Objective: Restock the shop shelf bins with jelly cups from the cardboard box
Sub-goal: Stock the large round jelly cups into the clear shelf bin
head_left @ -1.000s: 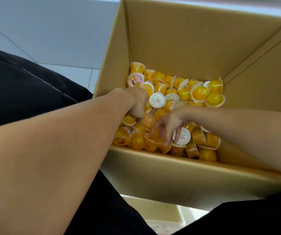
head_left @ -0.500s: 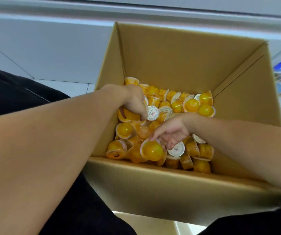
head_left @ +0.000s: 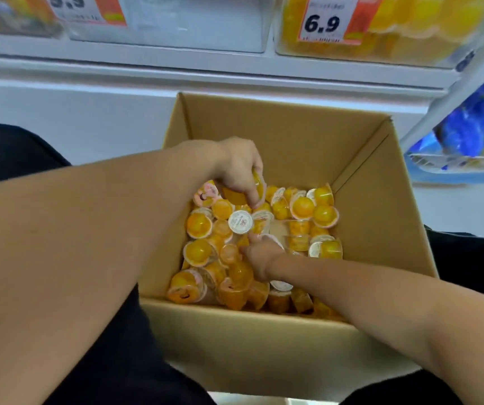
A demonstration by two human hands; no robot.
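An open cardboard box [head_left: 287, 135] stands before me, its bottom covered with several orange jelly cups [head_left: 303, 207], some lying lid up. My left hand [head_left: 239, 168] is inside the box near the back left and grips orange jelly cups [head_left: 259, 185] in curled fingers. My right hand [head_left: 259, 257] reaches into the pile lower down, fingers dug among the cups and curled round a cup with a white lid [head_left: 274, 239]. Above the box, a clear shelf bin [head_left: 381, 27] holds orange jelly cups behind a 6.9 price tag.
A second, mostly clear bin [head_left: 170, 24] sits to the left of the orange one on the white shelf [head_left: 205, 65]. Blue packets [head_left: 468, 133] fill a rack at the right. Black-clad legs flank the box on both sides.
The view has tilted up, bringing the shelf bins into sight. My left hand has lifted slightly with cups in it. My right hand has shifted deeper into the pile and closed on a cup.
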